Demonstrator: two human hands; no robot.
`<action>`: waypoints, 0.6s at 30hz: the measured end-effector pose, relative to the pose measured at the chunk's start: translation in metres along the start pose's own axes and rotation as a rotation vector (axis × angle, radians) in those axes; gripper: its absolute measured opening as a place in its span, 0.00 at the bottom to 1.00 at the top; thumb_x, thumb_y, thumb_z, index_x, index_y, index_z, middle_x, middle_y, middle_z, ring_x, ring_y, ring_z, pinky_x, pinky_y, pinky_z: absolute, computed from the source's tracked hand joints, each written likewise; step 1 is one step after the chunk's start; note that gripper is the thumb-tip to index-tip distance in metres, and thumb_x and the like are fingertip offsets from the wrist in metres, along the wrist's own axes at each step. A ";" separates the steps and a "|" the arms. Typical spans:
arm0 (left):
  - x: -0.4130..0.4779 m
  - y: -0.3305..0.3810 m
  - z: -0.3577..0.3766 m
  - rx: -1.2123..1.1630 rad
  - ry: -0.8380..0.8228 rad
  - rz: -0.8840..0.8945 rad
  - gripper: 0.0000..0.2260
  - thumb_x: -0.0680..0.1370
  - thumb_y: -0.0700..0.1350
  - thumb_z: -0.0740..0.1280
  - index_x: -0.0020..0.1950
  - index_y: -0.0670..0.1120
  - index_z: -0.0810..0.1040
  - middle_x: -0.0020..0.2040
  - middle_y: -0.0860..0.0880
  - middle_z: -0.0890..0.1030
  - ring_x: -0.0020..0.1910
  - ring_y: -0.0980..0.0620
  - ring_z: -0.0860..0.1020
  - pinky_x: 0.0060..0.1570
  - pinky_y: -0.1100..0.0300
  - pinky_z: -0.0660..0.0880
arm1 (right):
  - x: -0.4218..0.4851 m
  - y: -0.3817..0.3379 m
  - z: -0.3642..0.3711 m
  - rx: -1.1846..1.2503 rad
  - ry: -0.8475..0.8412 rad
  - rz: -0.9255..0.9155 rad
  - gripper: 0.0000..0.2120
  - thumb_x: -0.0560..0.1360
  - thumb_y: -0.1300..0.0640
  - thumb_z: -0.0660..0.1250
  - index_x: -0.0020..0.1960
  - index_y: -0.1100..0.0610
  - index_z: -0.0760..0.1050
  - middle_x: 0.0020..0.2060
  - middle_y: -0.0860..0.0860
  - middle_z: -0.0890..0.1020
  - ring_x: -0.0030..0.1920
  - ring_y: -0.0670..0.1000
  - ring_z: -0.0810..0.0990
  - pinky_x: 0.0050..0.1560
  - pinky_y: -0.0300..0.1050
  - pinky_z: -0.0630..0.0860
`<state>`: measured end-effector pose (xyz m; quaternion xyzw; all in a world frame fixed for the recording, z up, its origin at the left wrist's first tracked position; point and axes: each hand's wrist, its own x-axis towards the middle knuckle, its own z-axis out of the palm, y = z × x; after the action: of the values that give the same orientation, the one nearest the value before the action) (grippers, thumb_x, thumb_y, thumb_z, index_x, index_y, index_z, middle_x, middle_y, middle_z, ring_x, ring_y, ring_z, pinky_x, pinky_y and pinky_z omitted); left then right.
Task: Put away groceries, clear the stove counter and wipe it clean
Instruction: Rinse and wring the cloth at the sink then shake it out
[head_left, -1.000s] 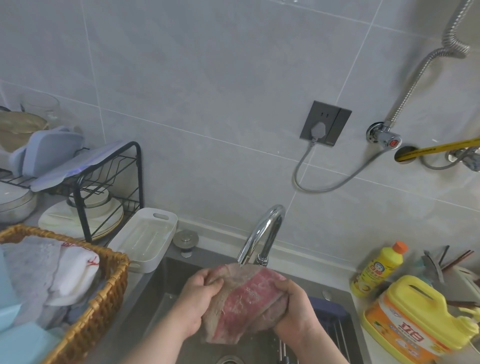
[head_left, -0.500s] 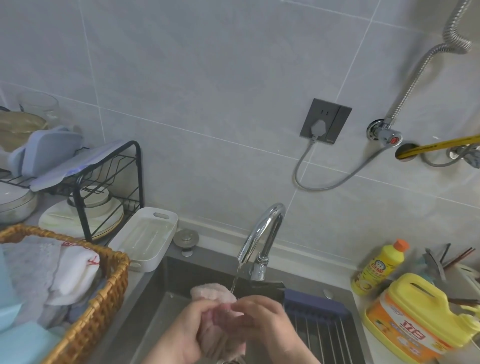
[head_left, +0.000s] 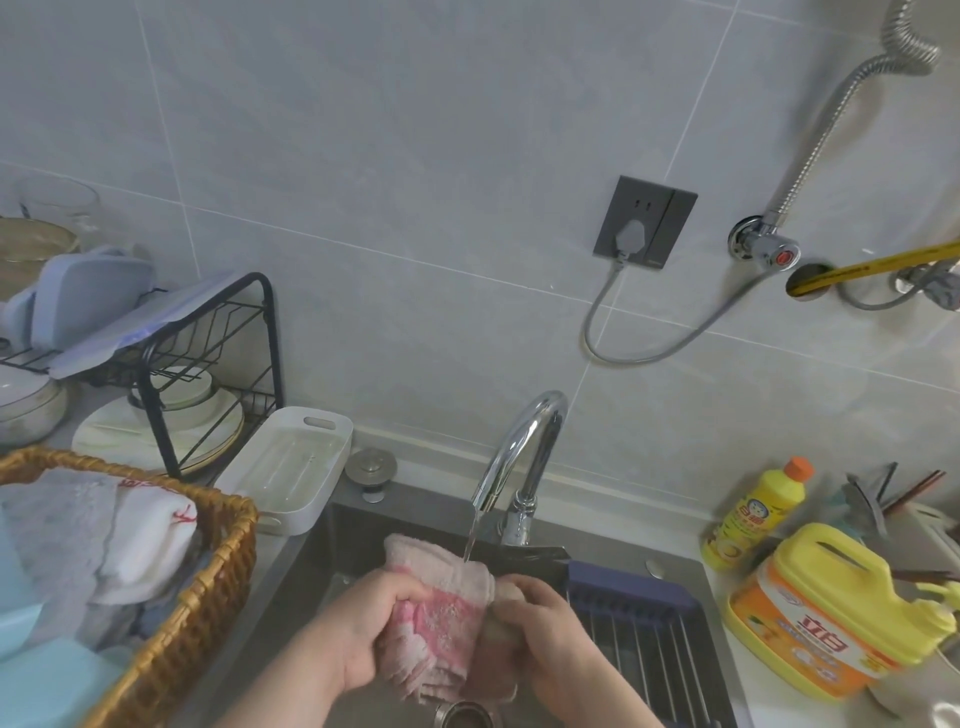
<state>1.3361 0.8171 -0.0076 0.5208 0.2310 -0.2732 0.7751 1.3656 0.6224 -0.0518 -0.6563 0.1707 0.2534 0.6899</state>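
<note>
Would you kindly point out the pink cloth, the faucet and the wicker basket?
pink cloth (head_left: 441, 621), head view, its pink middle.
faucet (head_left: 522, 444), head view, curved chrome spout.
wicker basket (head_left: 228, 566), head view, woven right wall.

Grey tiled wall (head_left: 415, 208), dark socket (head_left: 644, 222)

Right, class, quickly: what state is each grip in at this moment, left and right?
Left grip: closed, fingers curled round the pink cloth.
Right grip: closed, holding the cloth's other side under the running tap.
</note>
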 end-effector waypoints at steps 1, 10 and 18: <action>0.001 -0.002 0.002 0.026 0.035 0.013 0.15 0.74 0.33 0.63 0.60 0.32 0.72 0.48 0.30 0.81 0.46 0.33 0.81 0.50 0.39 0.78 | -0.001 -0.002 0.000 -0.082 0.027 -0.032 0.17 0.64 0.67 0.70 0.53 0.59 0.79 0.45 0.61 0.82 0.41 0.59 0.81 0.38 0.49 0.78; 0.004 -0.016 0.024 0.025 0.033 0.181 0.17 0.68 0.41 0.72 0.57 0.43 0.79 0.48 0.41 0.85 0.50 0.43 0.83 0.55 0.50 0.76 | -0.014 -0.011 0.013 -0.064 -0.220 0.026 0.20 0.69 0.69 0.61 0.59 0.60 0.77 0.40 0.59 0.79 0.36 0.56 0.78 0.36 0.45 0.74; 0.005 -0.015 0.012 0.025 0.012 0.184 0.10 0.72 0.28 0.65 0.44 0.38 0.84 0.41 0.35 0.83 0.37 0.42 0.82 0.38 0.55 0.79 | -0.011 -0.015 0.016 0.231 -0.193 -0.035 0.17 0.69 0.75 0.60 0.57 0.68 0.74 0.45 0.68 0.81 0.40 0.61 0.79 0.42 0.53 0.76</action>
<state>1.3308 0.8002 -0.0165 0.5510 0.1837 -0.2006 0.7890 1.3643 0.6364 -0.0319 -0.5481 0.1200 0.2820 0.7782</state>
